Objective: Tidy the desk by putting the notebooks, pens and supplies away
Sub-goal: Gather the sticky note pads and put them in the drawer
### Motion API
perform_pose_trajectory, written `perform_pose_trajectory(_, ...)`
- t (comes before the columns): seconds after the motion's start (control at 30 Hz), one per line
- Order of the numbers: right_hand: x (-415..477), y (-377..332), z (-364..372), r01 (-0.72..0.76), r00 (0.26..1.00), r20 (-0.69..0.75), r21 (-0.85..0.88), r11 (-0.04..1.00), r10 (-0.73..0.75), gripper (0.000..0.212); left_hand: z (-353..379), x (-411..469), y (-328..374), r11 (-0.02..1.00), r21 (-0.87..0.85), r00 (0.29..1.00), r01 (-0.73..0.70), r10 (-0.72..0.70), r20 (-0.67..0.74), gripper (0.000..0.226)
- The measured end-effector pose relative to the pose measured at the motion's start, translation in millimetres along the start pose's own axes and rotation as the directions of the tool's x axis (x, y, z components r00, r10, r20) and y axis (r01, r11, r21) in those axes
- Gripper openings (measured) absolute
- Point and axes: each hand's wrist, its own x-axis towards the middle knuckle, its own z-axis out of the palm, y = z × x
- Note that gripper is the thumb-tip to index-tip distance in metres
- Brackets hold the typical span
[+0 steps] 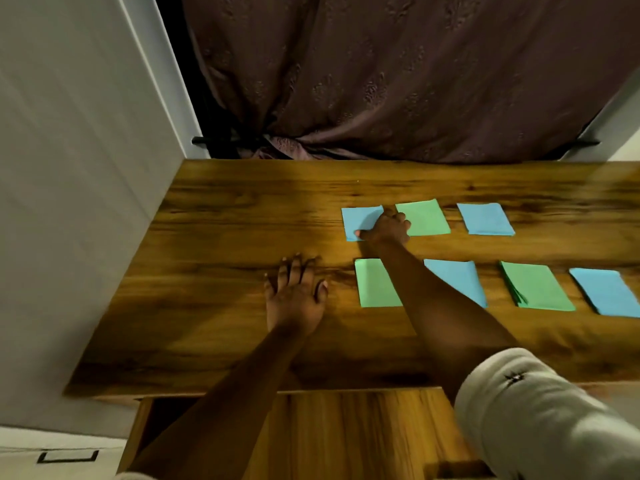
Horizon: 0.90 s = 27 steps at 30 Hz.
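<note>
My right hand (384, 229) pinches the far-left blue paper pad (360, 219). My left hand (294, 294) lies flat, fingers spread, on the brown wooden desk (225, 237).

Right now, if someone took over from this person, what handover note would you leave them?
Left hand: open, flat on the desk, holding nothing.
Right hand: grips the back left blue stack of paper, which is not lifted clear.
Also lying on the desk: back green stack, back right blue stack, front left green stack, front middle blue stack, front middle green stack, front right blue stack.
Done: nothing visibly put away.
Left: all seven stacks.
</note>
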Motion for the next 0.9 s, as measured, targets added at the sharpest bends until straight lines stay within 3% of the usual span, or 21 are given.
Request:
perform_pose_trajectory(0.13, 12, 7, 7, -0.071, 0.997, 0.042, 0.192, 0.979, 0.064, 0.067, 0, 0, -2, 1.000, -0.007, 1.000, 0.000, -0.001, -0.002, 0.056)
perform_pose_trajectory(0.3, 11, 13, 10, -0.109, 0.994, 0.047, 0.494, 0.863, 0.098, 0.046, -2, -1, -2, 1.000, -0.003, 1.000, -0.003, 0.003, 0.008, 0.055)
perform_pose_trajectory(0.43, -6, 13, -7, -0.163, 0.987, 0.121, 0.757, 0.632, 0.110, 0.020, -7, 2, -1, 0.998, -0.055, 0.997, 0.040, -0.036, 0.064, 0.055)
perform_pose_trajectory(0.5, -21, 16, -22, -0.175, 0.984, 0.157, 0.846, 0.504, 0.078, 0.027, -11, 8, 0, 0.977, -0.188, 0.992, 0.106, -0.092, 0.082, 0.052)
perform_pose_trajectory(0.53, -31, 17, -29, -0.176, 0.984, 0.170, 0.881, 0.440, 0.054, 0.029, -17, 11, 2, 0.924, -0.347, 0.986, 0.161, -0.139, 0.088, 0.050)
perform_pose_trajectory(0.57, -41, 19, -36, -0.182, 0.982, 0.186, 0.902, 0.392, 0.027, 0.028, -26, 13, 8, 0.798, -0.560, 0.975, 0.221, -0.194, 0.109, 0.049)
perform_pose_trajectory(0.63, -60, 21, -45, -0.206, 0.973, 0.228, 0.915, 0.346, -0.022, 0.024, -43, 17, 26, 0.402, -0.869, 0.942, 0.287, -0.285, 0.180, 0.048)
perform_pose_trajectory(0.73, -86, 23, -50, -0.276, 0.951, 0.302, 0.924, 0.266, -0.063, 0.022, -61, 24, 51, 0.076, -0.944, 0.926, 0.322, -0.234, 0.297, 0.047)
perform_pose_trajectory(0.8, -99, 25, -50, -0.295, 0.937, 0.333, 0.917, 0.269, -0.105, 0.024, -62, 25, 64, -0.212, -0.919, 0.921, 0.333, -0.134, 0.365, 0.046)
perform_pose_trajectory(0.83, -104, 26, -50, -0.292, 0.933, 0.341, 0.907, 0.303, -0.120, 0.025, -60, 26, 68, -0.282, -0.901, 0.916, 0.330, -0.134, 0.378, 0.044)
perform_pose_trajectory(0.9, -106, 34, -55, -0.251, 0.936, 0.325, 0.885, 0.393, -0.134, 0.024, -58, 26, 74, -0.303, -0.895, 0.901, 0.326, -0.186, 0.391, 0.037)
